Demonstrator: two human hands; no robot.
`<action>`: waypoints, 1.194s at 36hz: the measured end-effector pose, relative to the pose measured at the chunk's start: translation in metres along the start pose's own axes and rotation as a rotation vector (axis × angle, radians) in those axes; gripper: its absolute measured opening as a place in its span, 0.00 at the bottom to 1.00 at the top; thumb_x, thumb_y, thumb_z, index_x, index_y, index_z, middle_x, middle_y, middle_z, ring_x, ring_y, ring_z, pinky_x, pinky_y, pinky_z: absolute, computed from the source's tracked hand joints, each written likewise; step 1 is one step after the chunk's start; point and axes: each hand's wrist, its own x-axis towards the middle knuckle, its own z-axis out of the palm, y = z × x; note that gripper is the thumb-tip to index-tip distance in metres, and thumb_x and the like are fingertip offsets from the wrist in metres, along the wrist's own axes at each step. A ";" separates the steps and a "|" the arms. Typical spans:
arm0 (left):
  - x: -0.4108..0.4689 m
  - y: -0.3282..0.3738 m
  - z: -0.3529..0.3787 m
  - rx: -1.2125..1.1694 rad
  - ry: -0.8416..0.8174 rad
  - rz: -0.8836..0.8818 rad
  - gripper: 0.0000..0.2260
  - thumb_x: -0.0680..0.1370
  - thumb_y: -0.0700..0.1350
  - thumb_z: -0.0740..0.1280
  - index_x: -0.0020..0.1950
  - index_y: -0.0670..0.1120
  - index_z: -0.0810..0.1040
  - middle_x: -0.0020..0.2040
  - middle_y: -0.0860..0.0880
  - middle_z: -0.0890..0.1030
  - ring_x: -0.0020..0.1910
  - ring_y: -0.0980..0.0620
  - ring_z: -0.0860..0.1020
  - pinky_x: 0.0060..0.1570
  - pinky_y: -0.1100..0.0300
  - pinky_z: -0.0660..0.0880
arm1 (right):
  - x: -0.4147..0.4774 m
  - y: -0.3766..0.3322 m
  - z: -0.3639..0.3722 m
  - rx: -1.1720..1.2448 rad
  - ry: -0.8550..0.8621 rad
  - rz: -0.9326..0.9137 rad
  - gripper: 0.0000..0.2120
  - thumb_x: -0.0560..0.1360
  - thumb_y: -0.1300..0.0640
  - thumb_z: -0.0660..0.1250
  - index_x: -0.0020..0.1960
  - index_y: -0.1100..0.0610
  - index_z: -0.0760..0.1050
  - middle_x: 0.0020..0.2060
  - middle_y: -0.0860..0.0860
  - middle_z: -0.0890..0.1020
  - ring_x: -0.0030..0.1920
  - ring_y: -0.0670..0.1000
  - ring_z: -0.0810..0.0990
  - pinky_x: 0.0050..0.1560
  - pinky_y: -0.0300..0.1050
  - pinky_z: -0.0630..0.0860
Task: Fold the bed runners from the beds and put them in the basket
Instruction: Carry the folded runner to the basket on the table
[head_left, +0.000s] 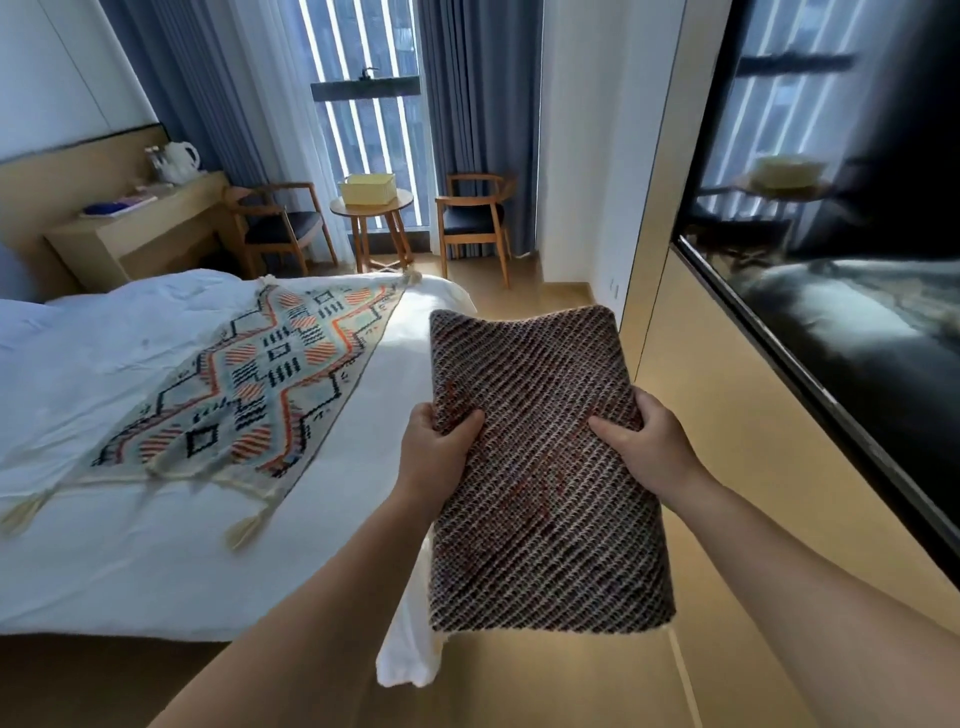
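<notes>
The folded bed runner (545, 467), a dark woven rectangle, is held up in the lower middle of the frame, clear of the bed. The left hand (439, 447) is closed around its left edge, thumb on top; the right hand (644, 441) is clamped on its right edge the same way. Just left of it lies the bed (130, 545), white-sheeted, with a second patterned runner (260, 384) spread diagonally across it, tassels at the corners. Well apart, in the upper middle by the window, a pale yellow basket (368, 191) sits on a small round table (376, 221) between two wooden chairs (475, 223).
</notes>
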 end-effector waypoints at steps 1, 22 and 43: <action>0.015 0.001 0.001 0.003 -0.002 0.002 0.13 0.72 0.50 0.74 0.51 0.51 0.72 0.50 0.49 0.82 0.49 0.50 0.81 0.54 0.47 0.79 | 0.014 0.000 0.003 -0.001 0.002 0.003 0.16 0.74 0.54 0.71 0.60 0.49 0.73 0.50 0.45 0.80 0.49 0.44 0.79 0.47 0.39 0.75; 0.321 0.002 0.122 0.039 0.111 -0.016 0.19 0.68 0.54 0.74 0.53 0.49 0.73 0.51 0.47 0.82 0.49 0.48 0.82 0.52 0.46 0.79 | 0.363 0.053 -0.004 -0.012 -0.083 -0.028 0.23 0.73 0.49 0.71 0.65 0.51 0.72 0.55 0.47 0.80 0.53 0.50 0.79 0.57 0.49 0.77; 0.606 0.007 0.189 -0.006 0.235 -0.047 0.18 0.71 0.50 0.74 0.56 0.46 0.74 0.51 0.48 0.82 0.49 0.49 0.82 0.54 0.47 0.78 | 0.685 0.066 0.019 -0.034 -0.242 -0.052 0.22 0.71 0.47 0.72 0.63 0.48 0.73 0.53 0.44 0.81 0.53 0.47 0.81 0.55 0.50 0.79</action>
